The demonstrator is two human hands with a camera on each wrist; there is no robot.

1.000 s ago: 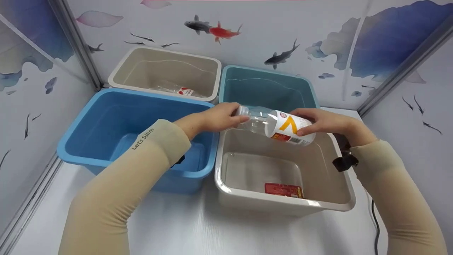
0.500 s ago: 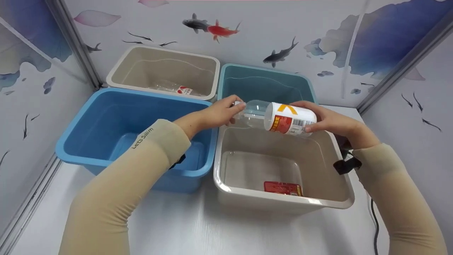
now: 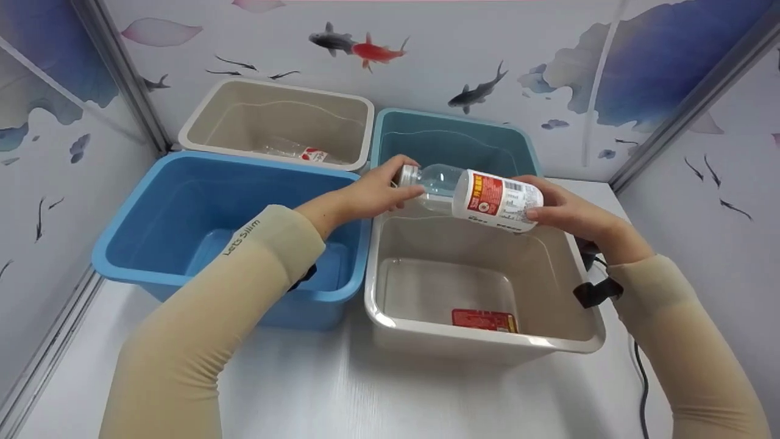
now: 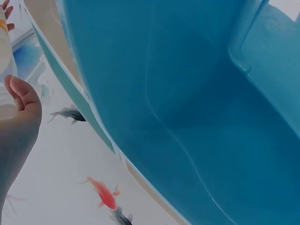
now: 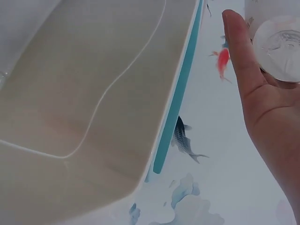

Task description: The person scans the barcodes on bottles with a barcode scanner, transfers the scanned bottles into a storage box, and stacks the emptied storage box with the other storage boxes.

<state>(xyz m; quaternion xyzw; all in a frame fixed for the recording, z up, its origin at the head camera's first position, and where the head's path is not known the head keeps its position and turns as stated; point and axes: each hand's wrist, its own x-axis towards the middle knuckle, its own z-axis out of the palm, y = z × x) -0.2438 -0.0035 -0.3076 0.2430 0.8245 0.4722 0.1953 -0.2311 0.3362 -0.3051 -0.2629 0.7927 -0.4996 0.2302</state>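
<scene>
A clear plastic bottle [image 3: 442,178] with a white, red and yellow label lies on its side in the air, above the back rim of the near beige bin [image 3: 487,346]. My left hand [image 3: 375,190] grips its neck and cap end. Around the labelled base end, my right hand [image 3: 567,208] holds it with the thumb on the near side. The right wrist view shows the bottle's round base [image 5: 281,49] against that palm. In the left wrist view only part of the left hand [image 4: 23,105] appears, at the left edge beside the bottle.
A blue bin [image 3: 140,277] stands at left. Behind are another beige bin [image 3: 207,116], holding a clear bottle with a red-and-white label [image 3: 314,155], and a teal bin [image 3: 451,137]. A red packet [image 3: 484,320] lies in the near beige bin. A black cable [image 3: 643,384] runs at right.
The bottle has turned about its long axis, so the yellow mark has rolled out of sight and the red panel and barcode face up. Both hands have risen slightly with it.
</scene>
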